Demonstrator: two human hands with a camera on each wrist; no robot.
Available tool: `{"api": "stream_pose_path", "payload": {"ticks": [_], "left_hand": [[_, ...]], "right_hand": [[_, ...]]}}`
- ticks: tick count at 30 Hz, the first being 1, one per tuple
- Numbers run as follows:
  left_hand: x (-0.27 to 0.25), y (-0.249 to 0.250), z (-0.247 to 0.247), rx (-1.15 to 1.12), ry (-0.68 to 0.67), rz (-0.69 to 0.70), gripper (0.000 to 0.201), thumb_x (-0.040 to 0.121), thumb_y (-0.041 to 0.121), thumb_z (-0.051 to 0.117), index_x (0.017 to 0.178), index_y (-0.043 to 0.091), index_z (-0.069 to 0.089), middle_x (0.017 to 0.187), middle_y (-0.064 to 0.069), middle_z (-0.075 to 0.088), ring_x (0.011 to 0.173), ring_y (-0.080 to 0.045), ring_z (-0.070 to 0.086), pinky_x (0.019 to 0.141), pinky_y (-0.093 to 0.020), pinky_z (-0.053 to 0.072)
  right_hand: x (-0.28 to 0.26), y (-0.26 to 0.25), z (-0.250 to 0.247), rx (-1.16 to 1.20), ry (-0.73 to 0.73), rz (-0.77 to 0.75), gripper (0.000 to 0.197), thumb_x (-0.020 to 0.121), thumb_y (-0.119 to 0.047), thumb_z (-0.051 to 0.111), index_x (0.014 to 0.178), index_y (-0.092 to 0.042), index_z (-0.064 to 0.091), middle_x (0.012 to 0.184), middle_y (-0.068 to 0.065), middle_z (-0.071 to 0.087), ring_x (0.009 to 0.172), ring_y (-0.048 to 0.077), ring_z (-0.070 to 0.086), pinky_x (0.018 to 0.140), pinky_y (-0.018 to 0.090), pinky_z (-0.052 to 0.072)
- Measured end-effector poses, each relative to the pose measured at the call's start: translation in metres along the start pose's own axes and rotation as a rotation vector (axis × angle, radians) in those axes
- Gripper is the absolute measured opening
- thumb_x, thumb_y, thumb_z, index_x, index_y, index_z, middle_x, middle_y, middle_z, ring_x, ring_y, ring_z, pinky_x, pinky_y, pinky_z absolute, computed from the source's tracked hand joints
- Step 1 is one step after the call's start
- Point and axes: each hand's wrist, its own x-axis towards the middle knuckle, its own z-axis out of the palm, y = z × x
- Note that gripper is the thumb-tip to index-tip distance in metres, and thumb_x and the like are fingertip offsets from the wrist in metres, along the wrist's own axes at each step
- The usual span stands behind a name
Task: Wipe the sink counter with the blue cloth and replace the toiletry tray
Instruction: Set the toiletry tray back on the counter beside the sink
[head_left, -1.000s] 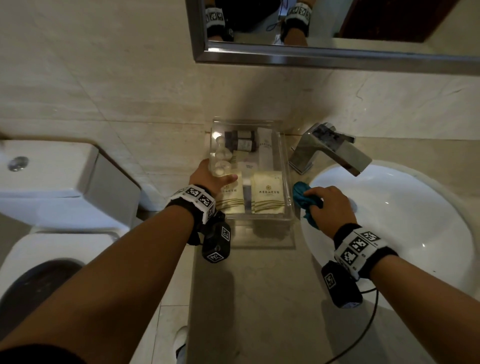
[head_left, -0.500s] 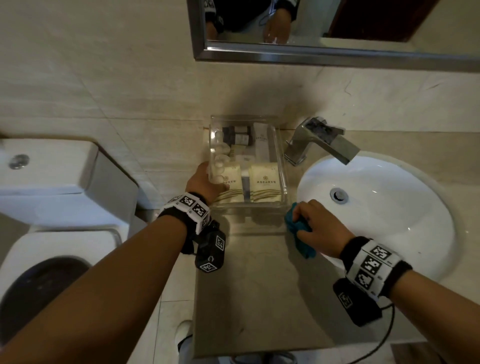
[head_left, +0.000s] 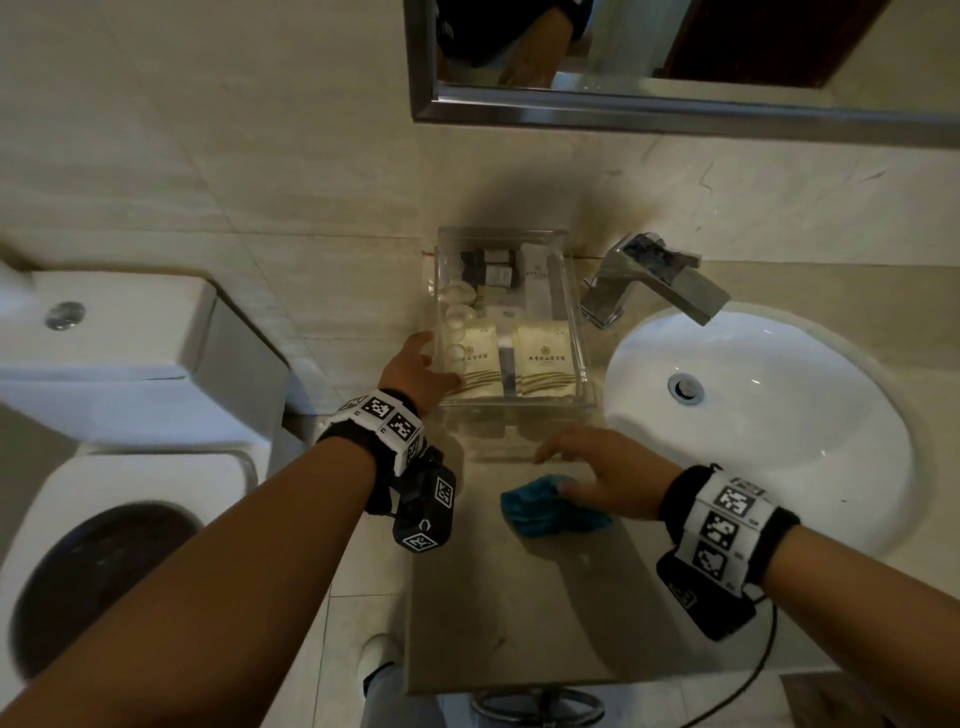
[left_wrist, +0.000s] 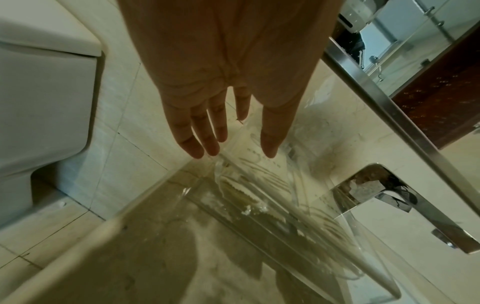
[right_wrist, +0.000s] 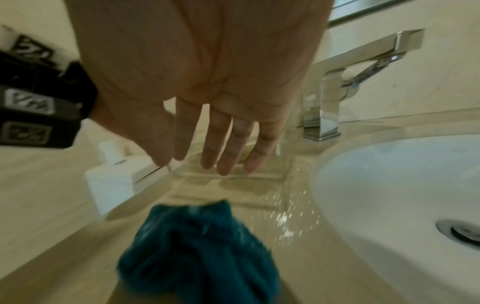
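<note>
The clear toiletry tray (head_left: 583, 332) stands on the counter (head_left: 519, 597) against the back wall, holding sachets and small bottles. My left hand (head_left: 431, 358) lies at its near left corner with straight fingers, the thumb over the tray's wall. In the left wrist view the left hand (left_wrist: 233, 152) straddles the tray (left_wrist: 259, 205) edge without gripping it. The blue cloth (head_left: 550, 506) lies crumpled on the counter in front of the tray. My right hand (head_left: 556, 467) hovers just above it, fingers spread. The right wrist view shows the right hand (right_wrist: 207, 164) open and the cloth (right_wrist: 197, 246) loose beneath.
A white basin (head_left: 753, 431) fills the counter's right side, with a chrome faucet (head_left: 654, 280) behind it. Water drops (right_wrist: 285, 216) speckle the counter near the basin rim. A toilet (head_left: 104, 364) stands left of the counter, and a mirror (head_left: 675, 114) hangs above.
My right hand carried the cloth from the basin rim left onto the counter and let go of it. My left hand's fingers straightened at the tray's corner.
</note>
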Motion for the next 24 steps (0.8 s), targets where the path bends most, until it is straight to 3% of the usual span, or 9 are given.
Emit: {"api": "stream_pose_path", "payload": {"ticks": [3, 6, 9, 12, 14, 16, 20, 24], "left_hand": [[0.005, 0.006, 0.001, 0.009, -0.021, -0.004, 0.077, 0.085, 0.022, 0.069, 0.147, 0.017, 0.024, 0.142, -0.015, 0.045, 0.126, -0.03, 0.047, 0.103, -0.036, 0.042], [0.012, 0.012, 0.006, 0.019, -0.007, 0.004, 0.076, 0.085, 0.022, 0.068, 0.146, 0.014, 0.023, 0.14, -0.016, 0.045, 0.126, -0.031, 0.047, 0.1, -0.033, 0.04], [0.02, 0.014, 0.012, -0.003, 0.002, -0.024, 0.081, 0.084, 0.021, 0.07, 0.147, 0.014, 0.02, 0.14, -0.016, 0.045, 0.125, -0.032, 0.047, 0.096, -0.031, 0.04], [0.027, 0.015, 0.016, -0.016, 0.014, -0.04, 0.084, 0.083, 0.022, 0.071, 0.147, 0.013, 0.018, 0.143, -0.014, 0.042, 0.127, -0.031, 0.045, 0.098, -0.031, 0.038], [0.03, 0.015, 0.018, -0.037, 0.014, -0.055, 0.088, 0.082, 0.024, 0.072, 0.149, 0.013, 0.015, 0.144, -0.014, 0.04, 0.129, -0.031, 0.043, 0.1, -0.032, 0.037], [0.033, 0.015, 0.02, -0.061, 0.014, -0.064, 0.091, 0.081, 0.024, 0.073, 0.15, 0.014, 0.014, 0.146, -0.013, 0.038, 0.13, -0.03, 0.042, 0.102, -0.033, 0.037], [0.035, 0.017, 0.021, -0.117, 0.029, -0.074, 0.089, 0.081, 0.019, 0.074, 0.149, 0.017, 0.016, 0.145, -0.01, 0.04, 0.13, -0.029, 0.043, 0.102, -0.033, 0.038], [0.035, 0.02, 0.025, -0.134, 0.063, -0.081, 0.088, 0.08, 0.019, 0.074, 0.148, 0.018, 0.018, 0.145, -0.01, 0.041, 0.13, -0.029, 0.043, 0.101, -0.032, 0.038]], "right_hand": [[0.016, 0.011, -0.025, 0.083, 0.296, 0.111, 0.036, 0.088, -0.02, 0.058, 0.123, -0.024, 0.053, 0.126, 0.001, 0.053, 0.103, 0.009, 0.05, 0.091, 0.027, 0.044], [0.043, 0.023, -0.046, 0.224, 0.498, 0.312, 0.043, 0.089, -0.022, 0.059, 0.129, -0.017, 0.046, 0.131, 0.01, 0.05, 0.112, 0.021, 0.052, 0.087, 0.026, 0.038], [0.071, 0.033, -0.054, 0.415, 0.447, 0.467, 0.058, 0.089, -0.03, 0.058, 0.139, -0.014, 0.034, 0.141, 0.013, 0.043, 0.126, 0.028, 0.045, 0.097, 0.032, 0.037], [0.09, 0.04, -0.053, 0.472, 0.383, 0.475, 0.07, 0.087, -0.035, 0.06, 0.144, -0.014, 0.024, 0.143, 0.009, 0.042, 0.127, 0.027, 0.045, 0.106, 0.036, 0.037], [0.098, 0.042, -0.053, 0.533, 0.38, 0.45, 0.065, 0.087, -0.031, 0.062, 0.14, -0.012, 0.03, 0.129, 0.001, 0.05, 0.119, 0.021, 0.049, 0.099, 0.031, 0.038], [0.105, 0.045, -0.054, 0.619, 0.369, 0.427, 0.056, 0.086, -0.026, 0.064, 0.134, -0.012, 0.038, 0.127, 0.006, 0.056, 0.117, 0.024, 0.054, 0.092, 0.031, 0.041], [0.112, 0.045, -0.055, 0.676, 0.362, 0.447, 0.062, 0.083, -0.03, 0.067, 0.135, -0.011, 0.038, 0.129, 0.005, 0.056, 0.115, 0.024, 0.055, 0.098, 0.039, 0.044], [0.113, 0.043, -0.056, 0.794, 0.396, 0.456, 0.052, 0.085, -0.02, 0.065, 0.13, -0.009, 0.04, 0.115, 0.003, 0.057, 0.1, 0.019, 0.054, 0.093, 0.036, 0.045]]}}
